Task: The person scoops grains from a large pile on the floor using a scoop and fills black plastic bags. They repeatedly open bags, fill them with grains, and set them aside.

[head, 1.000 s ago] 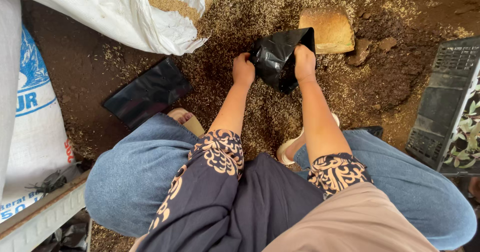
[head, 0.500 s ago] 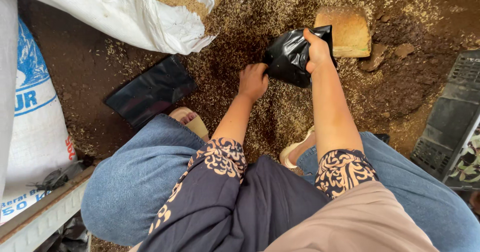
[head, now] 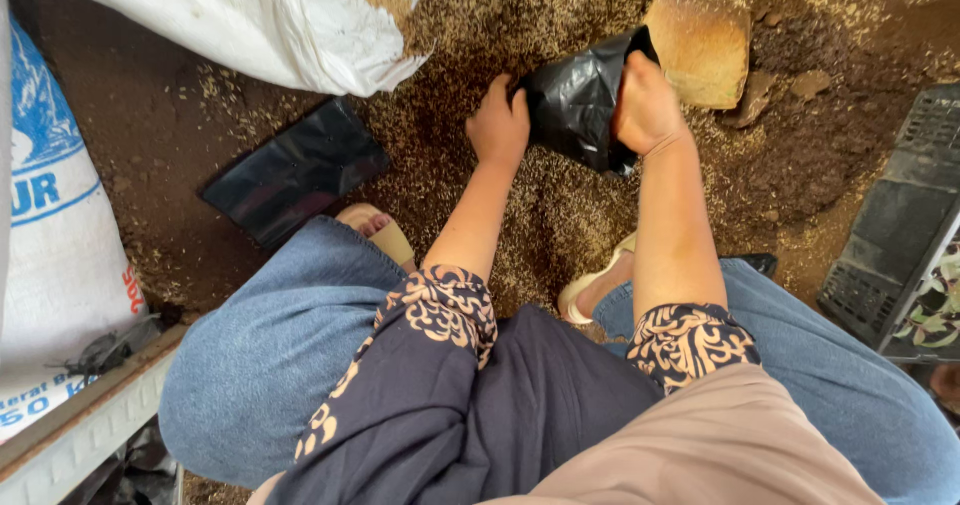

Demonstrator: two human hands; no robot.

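Observation:
My right hand (head: 645,105) grips the rim of a small black plastic bag (head: 575,100), holding it tilted over a heap of tan husk mix (head: 540,205) on the ground. My left hand (head: 498,123) is at the bag's left side, fingers curled down into the husk beside its mouth. A pale brick (head: 700,45) lies just behind the bag. I am crouched, with both knees in blue denim low in the head view.
A flat stack of black plastic bags (head: 295,170) lies on dark soil to the left. A white sack (head: 250,20) spills husk at the top. Another printed white sack (head: 50,225) stands far left. A black plastic tray (head: 900,235) sits at the right.
Both hands and the bag have shifted toward the brick. My left hand left the bag's rim and dropped into the husk beside it.

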